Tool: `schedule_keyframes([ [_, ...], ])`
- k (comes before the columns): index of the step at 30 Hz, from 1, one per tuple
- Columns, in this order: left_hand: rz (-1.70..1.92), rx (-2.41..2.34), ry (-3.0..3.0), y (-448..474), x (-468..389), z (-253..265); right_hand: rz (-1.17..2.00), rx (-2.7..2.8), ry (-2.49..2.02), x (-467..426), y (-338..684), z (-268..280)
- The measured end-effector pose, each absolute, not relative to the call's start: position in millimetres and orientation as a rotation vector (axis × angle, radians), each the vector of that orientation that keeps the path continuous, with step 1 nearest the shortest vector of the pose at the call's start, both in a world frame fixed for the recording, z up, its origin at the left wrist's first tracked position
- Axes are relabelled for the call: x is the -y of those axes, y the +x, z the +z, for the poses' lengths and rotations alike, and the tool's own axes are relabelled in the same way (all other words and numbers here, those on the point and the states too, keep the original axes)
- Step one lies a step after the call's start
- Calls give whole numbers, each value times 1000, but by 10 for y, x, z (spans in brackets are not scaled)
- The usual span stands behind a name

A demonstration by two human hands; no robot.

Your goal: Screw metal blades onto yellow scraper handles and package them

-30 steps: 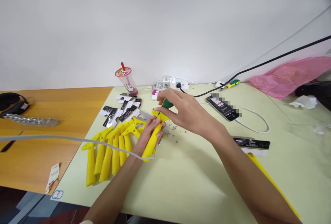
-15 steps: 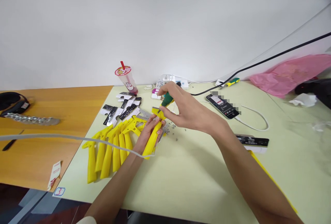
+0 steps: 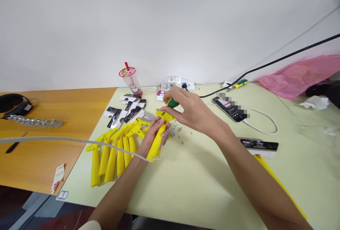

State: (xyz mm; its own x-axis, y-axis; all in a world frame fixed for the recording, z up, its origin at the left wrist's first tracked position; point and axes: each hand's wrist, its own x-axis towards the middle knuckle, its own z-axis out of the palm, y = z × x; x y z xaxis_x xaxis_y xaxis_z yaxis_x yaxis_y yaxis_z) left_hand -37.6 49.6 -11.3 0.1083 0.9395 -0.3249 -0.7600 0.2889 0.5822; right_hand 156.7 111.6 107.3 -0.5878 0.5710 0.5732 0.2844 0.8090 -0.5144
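On the pale green table [image 3: 202,187], my left hand [image 3: 151,138] gripped a yellow plastic scraper handle [image 3: 156,141] mid-shaft; it seemed light, stiff and slick. My right hand [image 3: 190,111] clasped the green-handled screwdriver [image 3: 172,102] at its head.

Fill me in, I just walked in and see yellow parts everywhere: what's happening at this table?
A person is working on a yellow plastic handle, gripped in the left hand. The right hand holds a green-handled screwdriver, tip down on the handle's head. Beside it a row of matching yellow handles lies on the pale green table, with small loose screws, black-and-white packaging cards and a phone nearby.
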Motion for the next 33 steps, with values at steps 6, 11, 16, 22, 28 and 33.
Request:
schedule_keyframes([
  [6, 1300, -714, 263, -359, -499, -84, 614, 2255, -554, -1122, 1572, 1065],
  [11, 1307, -715, 266, -341, -501, -68, 498, 2214, -652, -1108, 1571, 1088],
  [16, 1340, -692, 211, -322, -500, -43, 633, 2240, -556, -1114, 1573, 1079],
  [22, 1337, -668, 224, -324, -496, -24, 516, 2208, -603, -1127, 1568, 1065],
  [28, 1351, -692, 216, -305, -503, 2, 613, 2210, -550, -1113, 1547, 1057],
  [33, 1315, -722, 260, -297, -512, -46, 628, 2249, -531, -1097, 1538, 1064],
])
